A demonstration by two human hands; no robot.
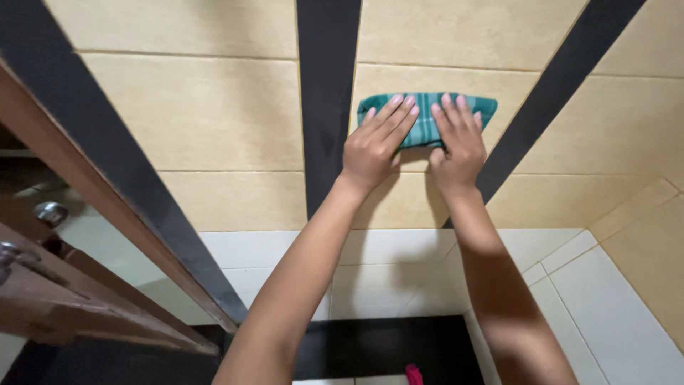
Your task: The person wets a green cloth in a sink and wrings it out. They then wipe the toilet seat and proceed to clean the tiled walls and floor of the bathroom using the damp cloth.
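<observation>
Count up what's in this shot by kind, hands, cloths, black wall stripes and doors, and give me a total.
Hands: 2, left hand and right hand, both flat on the cloth
Green checked cloth: 1
Black wall stripes: 3
Wooden door: 1
Total: 7

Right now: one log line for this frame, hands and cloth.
left hand: flat on green checked cloth | right hand: flat on cloth | cloth: folded, pressed to beige wall tile | wooden door: left
</observation>
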